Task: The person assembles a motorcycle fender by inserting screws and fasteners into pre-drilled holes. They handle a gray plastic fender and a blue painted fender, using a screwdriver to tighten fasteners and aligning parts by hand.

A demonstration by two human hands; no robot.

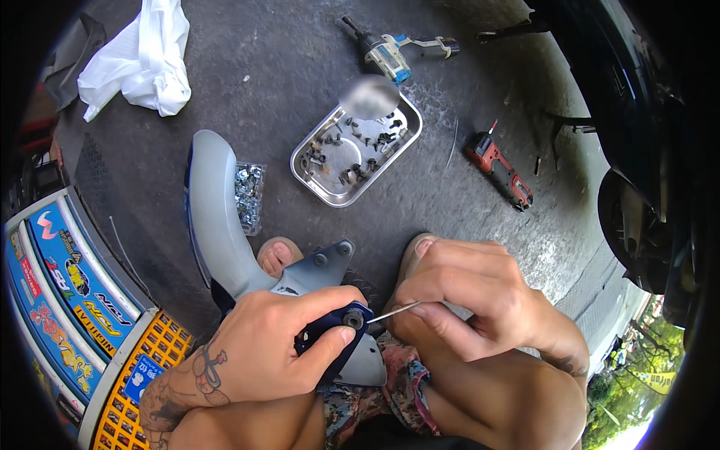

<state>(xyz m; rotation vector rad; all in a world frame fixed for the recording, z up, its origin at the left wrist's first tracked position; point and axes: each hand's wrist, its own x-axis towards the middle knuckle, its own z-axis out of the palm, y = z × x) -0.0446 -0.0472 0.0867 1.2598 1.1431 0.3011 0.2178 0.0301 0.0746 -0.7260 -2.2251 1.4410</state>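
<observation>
A motorcycle fender (219, 202), grey on its inner side and dark blue at the edges, lies across my lap. My left hand (274, 341) is closed on its near end, thumb and forefinger on either side of a round black grommet (353, 319) set in a dark blue tab. Between thumb and forefinger, my right hand (472, 296) pinches a thin metal rod (393, 311). The rod's tip meets the tab's edge right beside the grommet; whether it goes in behind is hidden. Two more dark fittings sit on the fender's pointed bracket (328, 259).
Ahead on the dark floor is a metal tray (341, 156) of loose screws. A clear box of metal clips (249, 196) stands beside the fender. Farther off lie a blue-white power driver (390, 56), a red driver (501, 171) and a white plastic bag (142, 64). A stickered toolbox (71, 300) borders the left.
</observation>
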